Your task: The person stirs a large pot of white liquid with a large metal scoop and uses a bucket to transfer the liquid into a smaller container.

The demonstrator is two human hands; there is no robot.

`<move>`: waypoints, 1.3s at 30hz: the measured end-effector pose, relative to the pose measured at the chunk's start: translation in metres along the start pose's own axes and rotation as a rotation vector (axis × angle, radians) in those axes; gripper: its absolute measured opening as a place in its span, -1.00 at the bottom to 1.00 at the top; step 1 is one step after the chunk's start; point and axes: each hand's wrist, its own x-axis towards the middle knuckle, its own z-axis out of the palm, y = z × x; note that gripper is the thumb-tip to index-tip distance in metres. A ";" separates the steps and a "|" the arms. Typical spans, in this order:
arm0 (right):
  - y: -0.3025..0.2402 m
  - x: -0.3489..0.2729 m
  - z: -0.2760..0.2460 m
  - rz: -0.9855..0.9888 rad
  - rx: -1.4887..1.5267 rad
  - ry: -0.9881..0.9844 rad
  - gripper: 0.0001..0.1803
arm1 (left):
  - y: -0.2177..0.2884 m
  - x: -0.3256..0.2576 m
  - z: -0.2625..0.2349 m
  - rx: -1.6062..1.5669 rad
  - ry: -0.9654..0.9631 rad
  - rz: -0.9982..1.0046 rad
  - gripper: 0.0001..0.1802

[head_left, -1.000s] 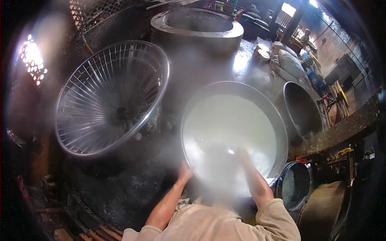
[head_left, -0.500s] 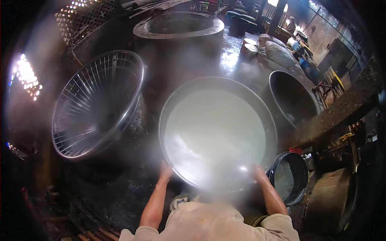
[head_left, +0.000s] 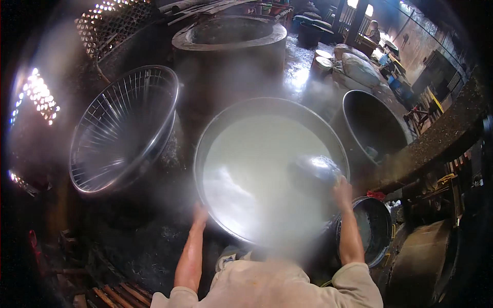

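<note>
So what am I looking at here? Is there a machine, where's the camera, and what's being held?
No machine here: these are a person's bare hands, seen from a camera worn on the head, looking down. Its fisheye lens bends straight edges. The left hand is at the rim of a wide metal vat of pale, milky liquid. The right hand holds what looks like a shiny bowl over that liquid. A barred metal basket sits left of the vat, a round tub right.

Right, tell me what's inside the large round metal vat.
Pale, milky liquid lies inside the vat; the right hand holds a shiny bowl-like scoop in or over it. Liquid hides the bottom; steam blurs the near side.
</note>
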 end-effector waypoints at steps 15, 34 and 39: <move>0.000 -0.048 0.174 0.072 0.566 -0.176 -0.68 | -0.001 0.014 0.001 0.118 0.041 0.073 -0.42; -0.242 -0.143 0.086 0.246 0.603 -0.599 -0.66 | -0.029 0.051 -0.017 0.105 -0.126 0.121 -0.53; -0.290 -0.092 0.073 -0.101 0.483 -0.429 -0.64 | -0.059 0.066 -0.017 0.150 -0.167 0.236 -0.46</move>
